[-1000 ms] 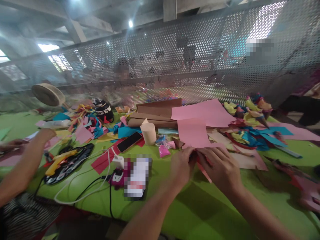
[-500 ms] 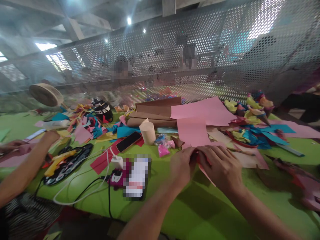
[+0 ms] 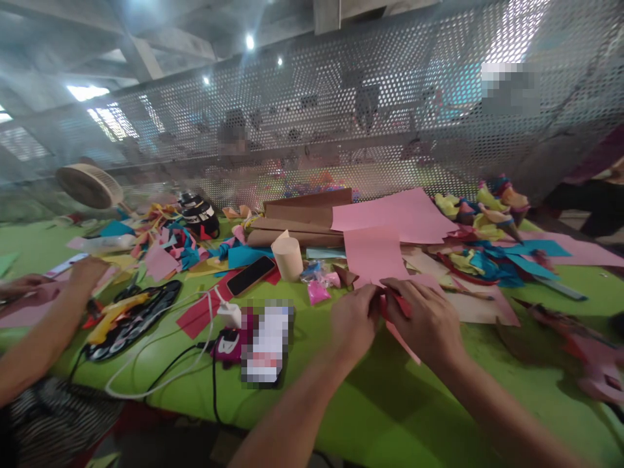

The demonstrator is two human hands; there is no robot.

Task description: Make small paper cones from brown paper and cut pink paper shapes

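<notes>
My left hand [image 3: 355, 322] and my right hand [image 3: 428, 320] meet above the green table, fingertips close together. Between them they grip a piece of pink paper [image 3: 400, 339], whose lower edge hangs down under my right palm. Its upper part looks redder in the shade, and my fingers cover much of it. Just behind my hands lies a flat pink paper sheet [image 3: 371, 250]. Left of it are a small bright pink packet [image 3: 318, 292] and an upright cream roll [image 3: 287, 259].
Left of my hands lie a lit phone [image 3: 267, 344], a purple power strip [image 3: 229, 346] with cables and a yellow glue gun [image 3: 114, 318]. A co-worker's arm [image 3: 53, 325] reaches in at far left. Paper flowers [image 3: 502, 208] stand at back right, before a perforated metal screen [image 3: 302, 104].
My hands stay together on the pink paper, with my right hand slightly further left and a bit more red showing between the fingers. The co-worker's hand at far left has shifted slightly left.
</notes>
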